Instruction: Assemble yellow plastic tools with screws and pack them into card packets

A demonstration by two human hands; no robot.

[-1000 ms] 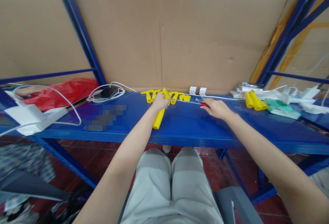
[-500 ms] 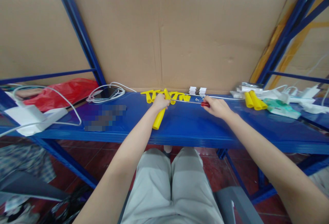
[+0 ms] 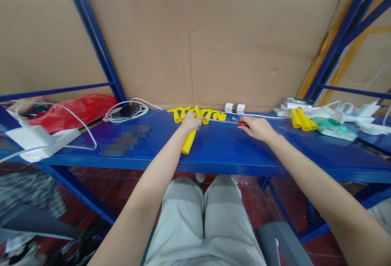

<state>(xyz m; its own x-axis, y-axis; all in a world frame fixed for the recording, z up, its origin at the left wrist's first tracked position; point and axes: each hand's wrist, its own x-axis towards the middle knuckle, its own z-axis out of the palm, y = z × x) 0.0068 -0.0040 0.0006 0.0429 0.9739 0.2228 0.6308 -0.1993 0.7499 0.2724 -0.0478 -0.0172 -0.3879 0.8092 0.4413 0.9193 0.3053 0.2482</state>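
Observation:
My left hand (image 3: pixel 191 122) is closed around a yellow plastic piece with a tube-shaped handle (image 3: pixel 189 141), whose round end points toward the table's front edge. In my right hand (image 3: pixel 258 128) is a screwdriver (image 3: pixel 243 124) by its red handle. Its thin metal shaft runs left, level above the table, and its tip meets the yellow piece beside my left fingers; the exact contact is too small to tell. Several smaller yellow parts (image 3: pixel 176 115) lie behind my left hand. A few tiny metal bits (image 3: pixel 233 118) rest just beyond the shaft.
White blocks (image 3: pixel 234 108) stand against the cardboard back panel (image 3: pixel 232 46). On the right lie yellow tubes (image 3: pixel 301 120) and a green packet (image 3: pixel 335 128). Coiled white cable (image 3: pixel 134 113), a red bag (image 3: pixel 76 111) and a white power adapter (image 3: pixel 39 139) occupy the left. Blue posts (image 3: pixel 94 34) flank the table.
The screwdriver and my right hand have shifted very slightly left. My left hand and the yellow piece hold still. At the far left, a person's hand behind the red bag has moved.

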